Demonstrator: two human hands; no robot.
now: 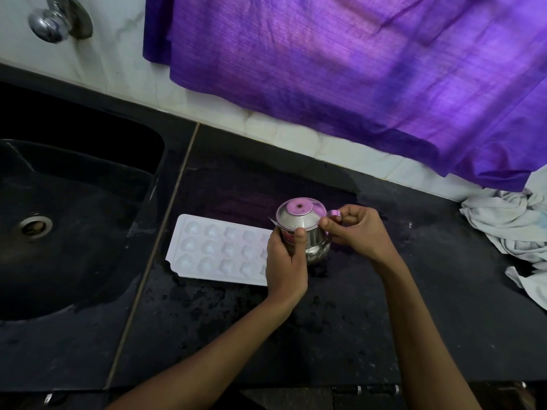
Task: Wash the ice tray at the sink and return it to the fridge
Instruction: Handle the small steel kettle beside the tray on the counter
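Observation:
A white ice tray [216,251] with rows of round cups lies flat on the dark counter, just right of the black sink [74,208]. Its right end is hidden behind my left hand [285,264]. That hand is wrapped around the body of a small steel pot with a domed lid [302,220], held just above the counter. My right hand [353,229] pinches the pot at its handle and lid rim. Neither hand touches the tray.
A chrome tap [56,20] sticks out of the tiled wall above the sink; the drain [35,226] lies in the basin. A purple cloth [355,69] hangs over the wall behind. A crumpled white rag [515,229] lies at the counter's right. The black counter [340,321] is wet.

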